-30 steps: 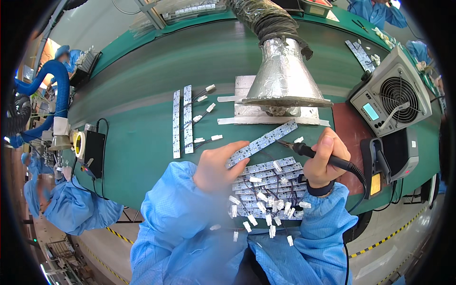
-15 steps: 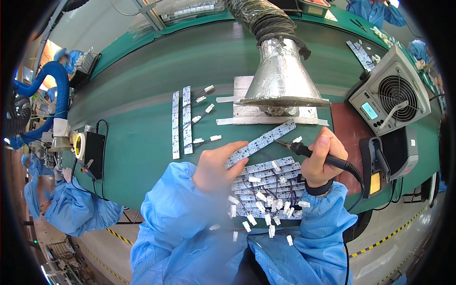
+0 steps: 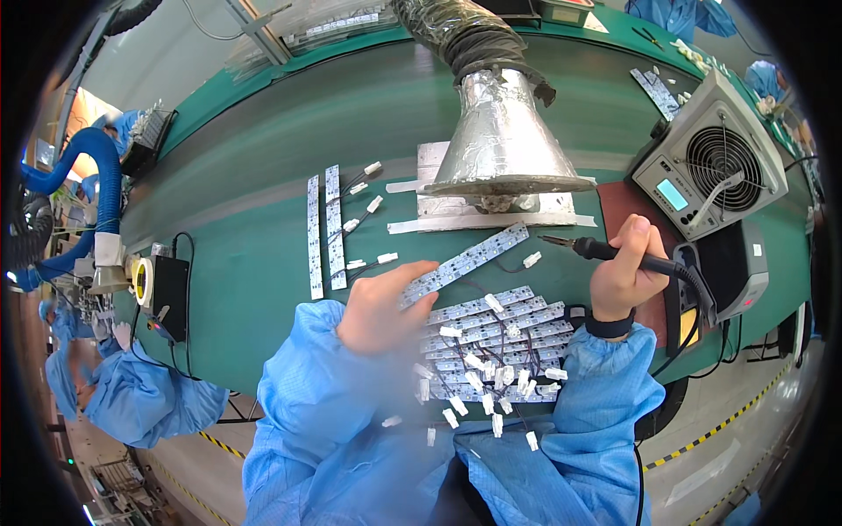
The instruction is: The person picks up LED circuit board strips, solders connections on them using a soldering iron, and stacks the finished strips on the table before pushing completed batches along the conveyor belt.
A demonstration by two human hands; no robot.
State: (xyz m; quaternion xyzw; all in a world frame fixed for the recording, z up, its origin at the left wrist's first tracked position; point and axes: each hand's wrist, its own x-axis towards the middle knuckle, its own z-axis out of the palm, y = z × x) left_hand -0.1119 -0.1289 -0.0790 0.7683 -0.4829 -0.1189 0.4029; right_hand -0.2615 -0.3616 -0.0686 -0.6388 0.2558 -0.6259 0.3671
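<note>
Pinches a long, pale-blue circuit strip [image 3: 474,258] with a white-plugged lead [image 3: 531,259] over a green mat [image 3: 237,285] in the left hand [image 3: 377,309]; holds a black soldering iron [image 3: 596,249] in the right hand [image 3: 628,273], clear of it; seems partway, with wired strips [image 3: 533,319] heaped nearby and another strip [image 3: 314,238], apparently unwired, at left

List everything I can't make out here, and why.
Head view, held strip: its near end is covered by the left hand.
Head view, soldering iron: part of its handle is hidden by the right hand.
Head view, strip pile: exact count hidden by overlap and white connectors.
Head view, left sleeve: partly blurred by haze.
Head view, duct: cut off by the top edge.
</note>
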